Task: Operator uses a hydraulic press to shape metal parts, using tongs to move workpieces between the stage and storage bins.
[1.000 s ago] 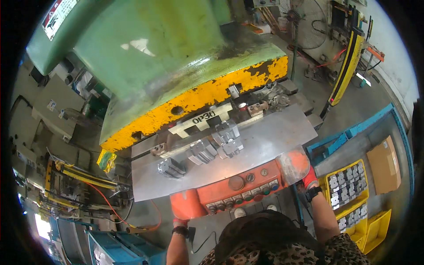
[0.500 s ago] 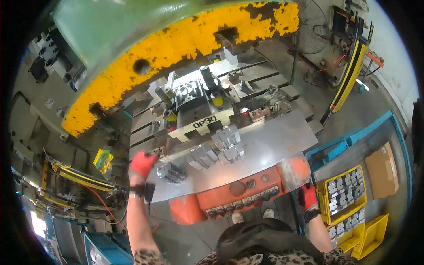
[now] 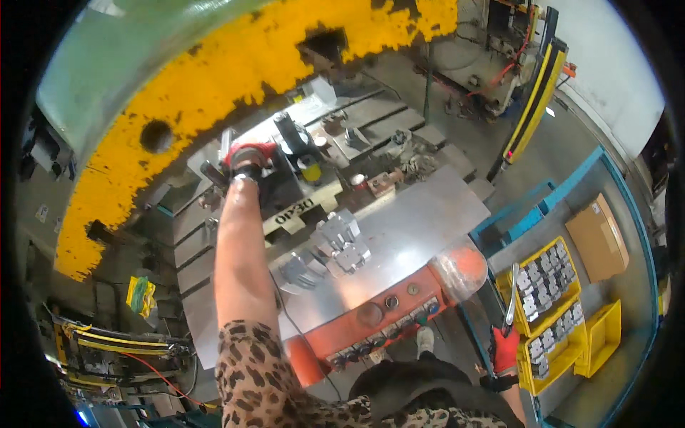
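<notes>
My left hand (image 3: 250, 154), in a red glove, reaches over the lower die (image 3: 300, 207) on the press bed; its fingers are mostly hidden, and I cannot tell if they hold anything. My right hand (image 3: 505, 348), also in a red glove, is low at the right beside the yellow crates. It is closed on a long shiny metal tool (image 3: 511, 298) that points upward; the tool's exact kind is unclear. Several grey metal blocks (image 3: 340, 232) stand on the metal sheet (image 3: 414, 228) in front of the die. My left forearm covers part of that sheet.
The press's yellow ram (image 3: 214, 78) spans above the die. An orange control panel (image 3: 385, 310) with gauges and buttons lies at the front. At right, a yellow crate (image 3: 524, 328) of grey parts and a cardboard box (image 3: 598, 239) sit within a blue frame. A yellow-black post (image 3: 535, 103) stands behind.
My left hand has moved from the sheet's left end forward to the die. My right hand has shifted from beside the panel down by the crates, and a metal tool now shows in it.
</notes>
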`<state>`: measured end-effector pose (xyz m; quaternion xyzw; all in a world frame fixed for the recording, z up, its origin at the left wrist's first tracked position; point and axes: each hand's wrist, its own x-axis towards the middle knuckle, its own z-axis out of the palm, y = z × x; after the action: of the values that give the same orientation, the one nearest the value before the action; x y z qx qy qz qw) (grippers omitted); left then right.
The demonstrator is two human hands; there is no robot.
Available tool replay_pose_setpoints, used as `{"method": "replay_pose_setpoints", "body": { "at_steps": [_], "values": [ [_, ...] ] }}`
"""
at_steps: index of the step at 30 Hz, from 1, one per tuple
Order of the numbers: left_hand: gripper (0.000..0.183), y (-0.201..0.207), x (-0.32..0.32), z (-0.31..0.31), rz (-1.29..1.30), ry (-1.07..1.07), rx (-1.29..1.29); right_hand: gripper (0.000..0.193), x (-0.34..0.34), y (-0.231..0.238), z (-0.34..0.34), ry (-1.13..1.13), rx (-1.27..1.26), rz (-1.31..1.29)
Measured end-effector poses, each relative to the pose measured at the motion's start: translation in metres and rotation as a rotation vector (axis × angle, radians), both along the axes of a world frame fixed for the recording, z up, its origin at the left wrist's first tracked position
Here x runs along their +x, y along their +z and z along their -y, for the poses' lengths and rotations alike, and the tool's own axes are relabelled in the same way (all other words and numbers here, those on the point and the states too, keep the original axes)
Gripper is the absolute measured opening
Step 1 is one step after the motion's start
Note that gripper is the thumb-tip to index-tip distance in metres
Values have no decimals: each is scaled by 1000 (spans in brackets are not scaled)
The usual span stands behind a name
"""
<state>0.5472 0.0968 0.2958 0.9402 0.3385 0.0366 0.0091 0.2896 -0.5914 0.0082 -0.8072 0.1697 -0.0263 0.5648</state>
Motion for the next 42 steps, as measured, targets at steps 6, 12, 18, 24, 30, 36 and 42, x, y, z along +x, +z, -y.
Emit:
{"method": "replay_pose_setpoints", "body": {
  "at_steps": [6, 12, 18, 24, 30, 36, 42],
  "values": [
    [66, 23, -29, -7, 113, 154, -4, 51, 38, 138, -88, 603, -428, -19],
    [73, 31, -149, -2, 202, -52, -16, 48, 81, 168, -194, 1016, -423, 357],
    [65, -10, -291, 34, 158, 129, -173, 43, 97, 139, -217, 1132, -566, 419],
    [56, -55, -348, 70, 132, 180, -277, 44, 91, 156, -198, 1174, -417, 468],
    [62, -67, -352, 75, 50, 288, -145, 46, 82, 177, -177, 1143, -377, 444],
    [66, -83, -399, 51, 308, 251, -110, 39, 84, 213, -188, 1099, -256, 380],
    [39, -121, -444, 80, 714, 360, -493, 27, 126, 252, -270, 1066, 32, 56]
  ]
}}
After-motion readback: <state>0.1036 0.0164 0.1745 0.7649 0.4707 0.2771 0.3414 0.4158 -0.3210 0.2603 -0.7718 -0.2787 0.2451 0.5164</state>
